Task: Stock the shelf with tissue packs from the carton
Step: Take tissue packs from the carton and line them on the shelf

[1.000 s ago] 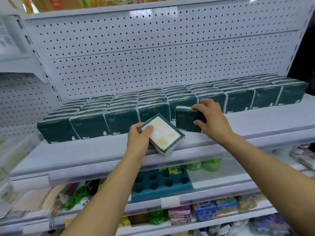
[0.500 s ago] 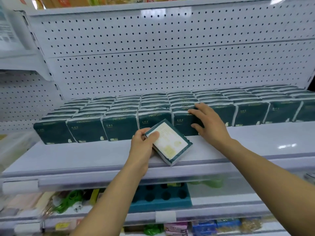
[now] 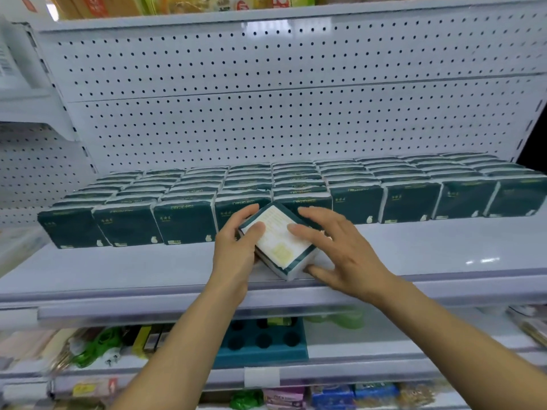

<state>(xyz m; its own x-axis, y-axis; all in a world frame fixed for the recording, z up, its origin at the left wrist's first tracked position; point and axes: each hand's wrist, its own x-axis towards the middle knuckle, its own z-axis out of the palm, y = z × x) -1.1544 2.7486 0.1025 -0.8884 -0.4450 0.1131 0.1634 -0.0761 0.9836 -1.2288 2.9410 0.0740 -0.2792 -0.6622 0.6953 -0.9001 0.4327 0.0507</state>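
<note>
A dark green tissue pack (image 3: 279, 241) with a white and yellow label facing up lies tilted at the front of the white shelf (image 3: 118, 270). My left hand (image 3: 236, 247) grips its left side, thumb on the label. My right hand (image 3: 340, 255) has come onto it, fingers spread over its right side and thumb under its front corner. Behind it, several rows of the same green tissue packs (image 3: 183, 220) stand across the shelf. The carton is not in view.
A white pegboard back panel (image 3: 266, 113) rises behind the packs. An upper shelf (image 3: 177, 16) carries other goods. Below, a teal tray with round holes (image 3: 260, 341) and mixed small goods sit on the lower shelves. A dark gap lies at the far right.
My right hand left the standing pack in the front row and moved down onto the tilted pack. My left hand stayed on that pack.
</note>
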